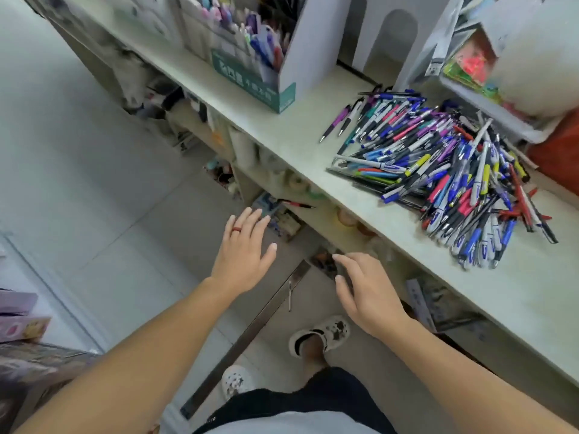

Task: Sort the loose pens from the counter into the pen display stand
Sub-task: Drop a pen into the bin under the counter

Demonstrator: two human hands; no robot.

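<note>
So both hands are just out in the air in front of the counter (282, 133), not touching anything. The left hand (242, 258) has its fingers straight and spread fairly wide, a red ring on one of them, palm facing down over the floor. The right hand (368, 296) is relaxed too, fingers loosely extended and a bit closer together, holding nothing. The big pile of loose pens (438, 173) sits on the counter well beyond and to the right of the right hand's fingertips, a messy heap of blue, purple, pink, red and yellow barrels, with a couple of strays (340, 122) lying just off its far left edge. The pen display stand (266, 86), a white and teal cardboard box already stuffed with pens, stands further back on the counter, well ahead of the left hand's fingertips and apart from the pile. One more pen (290, 296) lies on the floor between the two hands, near a metal strip (250, 336).
</note>
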